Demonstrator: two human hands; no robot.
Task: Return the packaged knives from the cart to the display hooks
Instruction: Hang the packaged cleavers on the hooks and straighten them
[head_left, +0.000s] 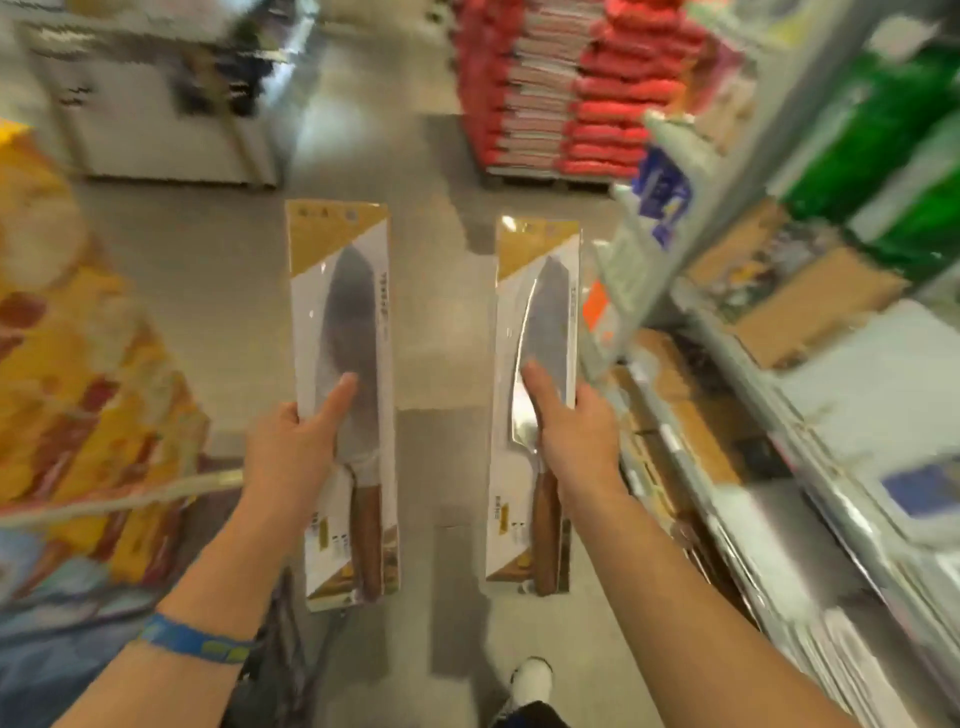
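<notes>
Head view, looking down an aisle; much of the frame is motion-blurred. One digit of the left hand (291, 447) lies straight along the front of the left knife pack (343, 332), over the lower blade, while the rest of the hand wraps the pack's left edge and pinches it. One digit of the right hand (571, 431) likewise lies on the front of the right knife pack (540, 322), and the other fingers curl round its right edge. Both hands thus grip a pack each, at about mid-length.

The two packs are held upright, side by side and apart, in front of the person above the grey floor (234, 312). Each has a clear front, a mustard-coloured top with a hang hole, a broad blade pointing up and a brown wooden handle at the bottom.

A blue wristband (192, 636) circles the left forearm. A white shoe (532, 675) shows at the lower edge, between the arms.

Shelves (779, 395) run along the right side, just beside the right knife pack, carrying blurred cardboard, white and green goods. A stack of red packets (561, 104) stands on the floor further ahead. Blurred yellow and red goods (78, 364) fill the left side, with a pale bar (130, 499) crossing in front of them.
</notes>
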